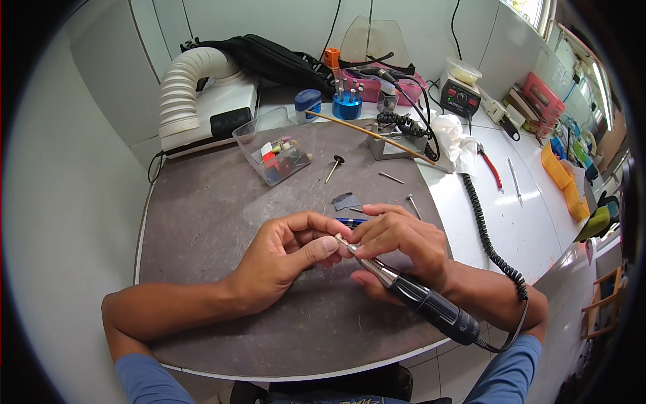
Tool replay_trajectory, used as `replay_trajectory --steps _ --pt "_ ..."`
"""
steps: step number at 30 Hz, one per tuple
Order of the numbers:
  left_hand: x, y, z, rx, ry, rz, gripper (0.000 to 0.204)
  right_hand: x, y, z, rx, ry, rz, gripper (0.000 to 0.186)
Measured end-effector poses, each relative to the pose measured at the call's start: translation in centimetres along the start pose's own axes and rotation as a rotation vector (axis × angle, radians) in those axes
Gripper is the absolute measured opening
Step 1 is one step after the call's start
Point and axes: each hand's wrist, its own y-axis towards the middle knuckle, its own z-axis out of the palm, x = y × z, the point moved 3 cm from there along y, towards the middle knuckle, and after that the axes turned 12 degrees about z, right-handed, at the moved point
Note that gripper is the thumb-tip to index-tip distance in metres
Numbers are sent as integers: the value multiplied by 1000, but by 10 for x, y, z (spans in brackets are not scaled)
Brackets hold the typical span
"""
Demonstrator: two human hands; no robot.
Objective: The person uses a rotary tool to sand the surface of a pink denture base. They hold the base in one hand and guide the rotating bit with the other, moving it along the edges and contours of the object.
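My right hand (407, 242) is wrapped round a black and silver rotary handpiece (431, 306), its tip slanting up toward my left hand (289, 249). The fingers of that left hand are pinched together on a small pale piece (340, 240), too small to name, right at the handpiece's tip. Behind the fingertips lies a blue pen-like tool (351, 222), partly covered. A scrap of grey abrasive paper (346, 200) rests just beyond. A small tool with a round black head (334, 167) and loose thin metal bits (391, 178) lie farther off on the brown mat (208, 202).
A clear bin (269, 165) of small polishing parts stands at the far left, by a white unit with a ribbed hose (176, 84). A wooden stick (370, 133) crosses the back. The coiled cord (483, 222) hangs on the right, near red-handled pliers (491, 168).
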Motion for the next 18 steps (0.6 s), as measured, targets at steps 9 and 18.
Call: replay_trajectory --steps 9,18 --pt "1 0 -1 9 5 0 22 1 -1 -1 3 3 6 25" --pt "0 0 0 4 -4 -14 22 -1 -1 0 4 8 6 25"
